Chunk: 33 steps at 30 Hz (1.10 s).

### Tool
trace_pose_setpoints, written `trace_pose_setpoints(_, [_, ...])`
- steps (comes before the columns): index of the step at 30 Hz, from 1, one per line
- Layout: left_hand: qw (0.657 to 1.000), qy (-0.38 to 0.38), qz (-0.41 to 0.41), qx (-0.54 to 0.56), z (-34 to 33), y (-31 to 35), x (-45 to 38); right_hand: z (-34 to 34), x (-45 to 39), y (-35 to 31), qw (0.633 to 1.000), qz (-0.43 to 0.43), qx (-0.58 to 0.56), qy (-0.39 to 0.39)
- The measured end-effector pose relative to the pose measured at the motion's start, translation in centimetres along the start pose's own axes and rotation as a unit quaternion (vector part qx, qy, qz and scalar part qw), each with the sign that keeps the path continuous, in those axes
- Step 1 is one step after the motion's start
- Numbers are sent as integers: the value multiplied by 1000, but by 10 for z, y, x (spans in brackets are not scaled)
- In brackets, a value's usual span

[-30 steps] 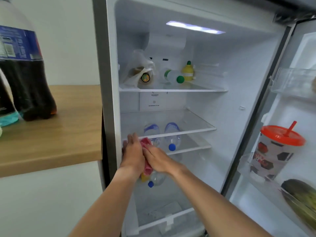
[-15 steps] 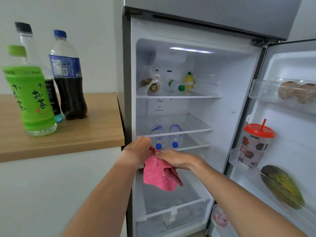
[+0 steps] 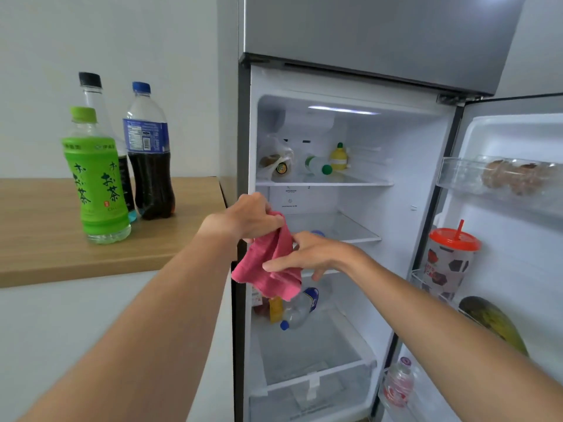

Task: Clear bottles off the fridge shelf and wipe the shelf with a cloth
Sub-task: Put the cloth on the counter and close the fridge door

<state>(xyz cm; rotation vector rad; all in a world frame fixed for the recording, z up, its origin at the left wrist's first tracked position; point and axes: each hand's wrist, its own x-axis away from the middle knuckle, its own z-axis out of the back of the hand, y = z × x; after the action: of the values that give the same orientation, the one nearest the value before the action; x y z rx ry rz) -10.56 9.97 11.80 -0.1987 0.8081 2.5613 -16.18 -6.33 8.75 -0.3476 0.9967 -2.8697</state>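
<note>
Head view | left hand [image 3: 243, 216]: fingers closed on top edge of pink cloth [image 3: 268, 266], hanging down in front of fridge opening | right hand [image 3: 307, 257]: fingers spread, touching cloth, gripping nothing | cleared shelf [image 3: 341, 226]: just behind both hands, right hand nearer | three bottles [image 3: 122, 166] parked on counter [image 3: 45, 239], left.

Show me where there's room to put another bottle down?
The wooden counter is bare right of the dark cola bottle. The glass middle shelf looks mostly bare. The top shelf is crowded at its left.
</note>
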Motion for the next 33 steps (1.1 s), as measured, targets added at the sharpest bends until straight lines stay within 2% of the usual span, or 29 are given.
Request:
trace_pose_setpoints(5, [998,4,-7,58,44,-2,-1,18,-1,-29,999,32,-10,21])
trace_pose_setpoints(11, [999,28,-14,-14,120,-28,11,57,-2,-77,996,72,18,53])
trace_pose_setpoints(14, [999,5,23,-25,152,-44,19,74,-7,-109,993,90,44,63])
trace_pose_setpoints(18, [997,-15,78,9,176,-65,23,77,-22,-145,993,105,5,48])
trace_pose_setpoints(21, [993,26,100,50,176,-80,21,64,-44,-164,993,109,-2,45])
trace_pose_setpoints(25, [983,165,78,3,159,-92,18,45,-69,-169,972,163,51,160])
trace_pose_setpoints(27, [976,201,84,-30,144,-94,22,33,-75,-160,963,176,68,194])
trace_pose_setpoints(29, [977,183,102,-42,124,-98,29,14,-78,-144,965,178,72,180])
trace_pose_setpoints(33, [978,99,154,-100,81,-106,58,-34,-76,-105,974,176,107,89])
